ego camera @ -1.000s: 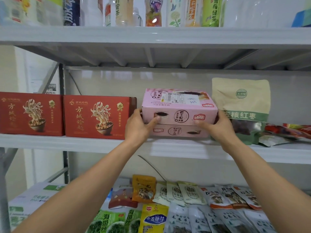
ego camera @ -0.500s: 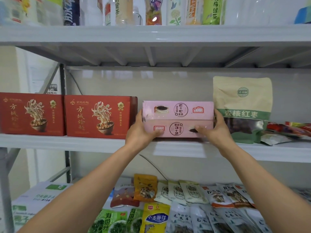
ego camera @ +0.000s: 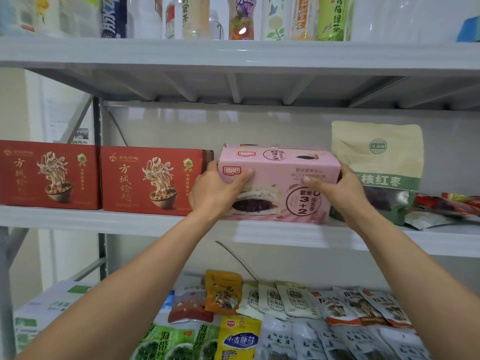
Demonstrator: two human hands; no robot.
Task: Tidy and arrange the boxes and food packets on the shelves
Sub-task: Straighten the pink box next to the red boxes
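Two red boxes [ego camera: 153,180] are stood side by side at the left of the middle shelf [ego camera: 78,222], and the nearer one is almost touched by the left hand [ego camera: 218,193]. That hand is wrapped round the left end of the pink box [ego camera: 283,178], thumb laid across its front; the right hand [ego camera: 340,190] is clasped round the other end in the same way. The pink box is held upright on its long side, its base at the front of the shelf, between the red boxes and a beige pouch [ego camera: 376,162]. Whether its whole weight is borne by the shelf cannot be told. If it is let go so near the lip, it may be tipped forward onto the packets [ego camera: 285,320] below. If it is slid right, the pouch may be knocked over by the right hand; slid left, fingers may be pinched against the red boxes.
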